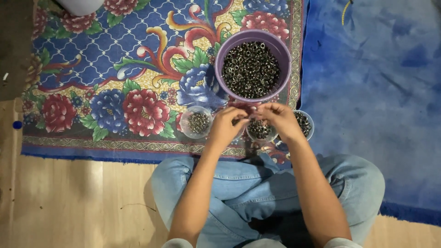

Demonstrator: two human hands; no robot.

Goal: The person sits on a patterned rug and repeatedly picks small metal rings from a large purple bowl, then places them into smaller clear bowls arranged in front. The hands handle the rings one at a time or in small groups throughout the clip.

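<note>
The fingers of the left hand (226,125) and the right hand (278,118) are meeting tip to tip just in front of the purple bowl (253,65), pressing together on something too small to make out, most likely one or two of the small metal rings (251,69) that are filling that bowl. Whether a ring is really pinched there cannot be told, since the fingertips are hiding it. Such rings are looking hard, stiff and light singly, smooth enough to slip, so a pinch across the rim with thumb and forefinger seems the sound hold; they are not looking fragile. Being round and flat, a ring has no long axis to speak of, and which way the hidden piece is facing cannot be read. Beneath the hands three clear cups are sitting in a row on the floral rug (115,69): the left cup (196,122) just beside the left hand, the middle cup (261,130) under the right hand, the right cup (304,124) touching that wrist's outer side. The person is sitting cross-legged in blue jeans (257,183) on the wooden floor (69,202), with a blue carpet (376,92) lying to the right.
</note>
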